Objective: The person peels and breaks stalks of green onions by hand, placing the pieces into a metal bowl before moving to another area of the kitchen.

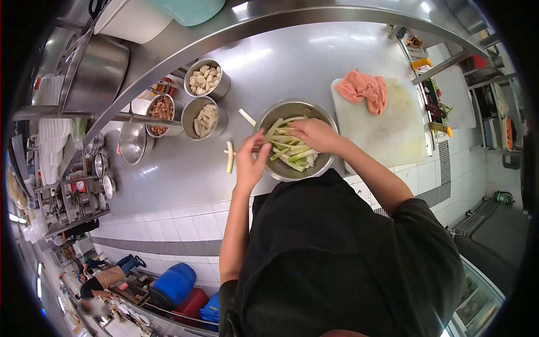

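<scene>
A steel bowl [327, 163] stands on the counter in front of me, holding cut leek pieces [303, 154], pale and green. At the bowl's left rim is my left hand [251, 160], its fingers curved and slightly blurred, with the end of one slanting leek piece [273, 129] at its fingertips. My right hand [315, 135] reaches in over the right rim, fingers bent down onto the leeks; its fingertips are partly hidden. Two loose leek pieces lie outside: one white piece [246, 117] against the upper left rim, another [229, 157] beside my left hand.
Left of the bowl stand steel pots of pale chunks [204, 80], pale strips [206, 120] and diced meat [161, 113], plus a steel strainer bowl [133, 143]. On the right, a pink cloth [362, 91] lies on a cutting board [398, 132]. A metal shelf [269, 19] crosses overhead. Another person [109, 278] is far left.
</scene>
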{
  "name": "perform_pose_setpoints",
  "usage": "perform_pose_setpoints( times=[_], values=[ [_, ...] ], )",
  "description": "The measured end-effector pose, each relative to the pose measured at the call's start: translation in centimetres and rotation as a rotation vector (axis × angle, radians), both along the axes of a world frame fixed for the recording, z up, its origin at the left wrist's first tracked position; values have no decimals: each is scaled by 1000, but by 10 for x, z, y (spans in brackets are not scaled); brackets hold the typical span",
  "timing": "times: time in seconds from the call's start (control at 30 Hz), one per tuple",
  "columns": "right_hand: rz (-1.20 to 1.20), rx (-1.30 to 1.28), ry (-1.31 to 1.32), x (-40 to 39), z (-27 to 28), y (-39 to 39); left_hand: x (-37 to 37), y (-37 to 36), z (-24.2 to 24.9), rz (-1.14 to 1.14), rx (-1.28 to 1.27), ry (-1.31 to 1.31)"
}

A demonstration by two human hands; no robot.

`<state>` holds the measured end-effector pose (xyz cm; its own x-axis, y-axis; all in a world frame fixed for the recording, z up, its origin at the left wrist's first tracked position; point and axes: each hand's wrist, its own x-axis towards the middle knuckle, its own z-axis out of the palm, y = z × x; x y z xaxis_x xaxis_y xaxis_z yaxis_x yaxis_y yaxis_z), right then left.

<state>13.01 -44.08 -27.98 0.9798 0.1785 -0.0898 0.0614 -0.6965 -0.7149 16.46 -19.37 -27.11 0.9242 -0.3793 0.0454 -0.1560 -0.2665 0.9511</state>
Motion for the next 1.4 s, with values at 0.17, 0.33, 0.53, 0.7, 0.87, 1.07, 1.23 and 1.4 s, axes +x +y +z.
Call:
perform_pose_setpoints(
  times=[0.17, 0.33, 0.53, 0.7, 0.87, 1.07, 1.23, 1.4],
  values=[
    [-50, 49, -276, -26, 5, 21, 2, -30, -4, -57, -226, 256],
    [-27, -119, -345, -27, -1, 39, 4, -24, 10, -89, -78, 133],
    [-29, -58, -437, -20, 4, 48, 6, -16, 25, -90, -100, 68],
    [-30, 133, -291, -23, 25, 46, 7, -14, 23, -18, -189, 123],
    [-45, 167, -229, -23, 23, 49, 4, -16, 28, -60, -155, 91],
    [-76, 208, -186, -16, 30, 52, 3, -15, 35, -85, -284, 138],
    [-152, 330, -169, -15, 22, 50, -1, -15, 23, -47, -288, 188],
    [-241, 444, -43, -16, 15, 41, 2, -8, 14, -95, -342, 327]
  ],
)
